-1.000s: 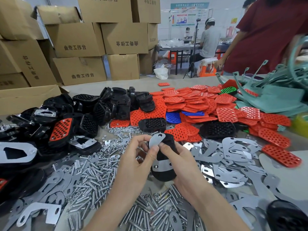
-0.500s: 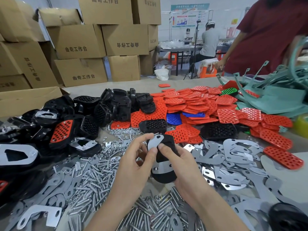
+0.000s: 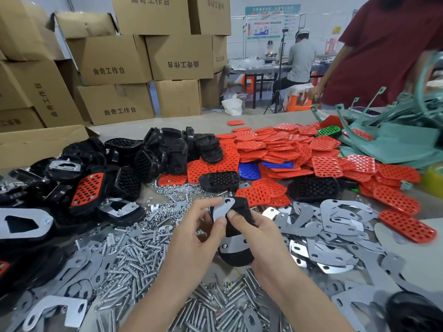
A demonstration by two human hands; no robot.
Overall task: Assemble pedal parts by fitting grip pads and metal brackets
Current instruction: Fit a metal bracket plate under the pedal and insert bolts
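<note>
A: Boxes?
B: Cardboard boxes (image 3: pixel 112 58) stacked behind the table (image 3: pixel 167 125), mostly closed. Contents not visible. Red grip pads (image 3: pixel 275 147) and bolts (image 3: pixel 134 248) lie loose on top.
A: Hands?
B: Left hand (image 3: pixel 196 228) pinches the metal bracket (image 3: pixel 221 209) against the black pedal (image 3: pixel 241 209). Right hand (image 3: pixel 259 233) grips the pedal, fingers curled round it, over the bolts.
A: Unclear?
B: Pedal's right edge is behind the fingers. Can't tell if the bracket is seated.

- Cardboard boxes (image 3: pixel 115 58) are standing stacked high at the left;
- a poster board (image 3: pixel 271 22) is hanging on the pale back wall (image 3: pixel 318 6);
- a seated person (image 3: pixel 302 61) is facing a far table (image 3: pixel 242 71);
- an orange stool (image 3: pixel 296 103) and a tripod (image 3: pixel 278 97) are standing nearby.
</note>
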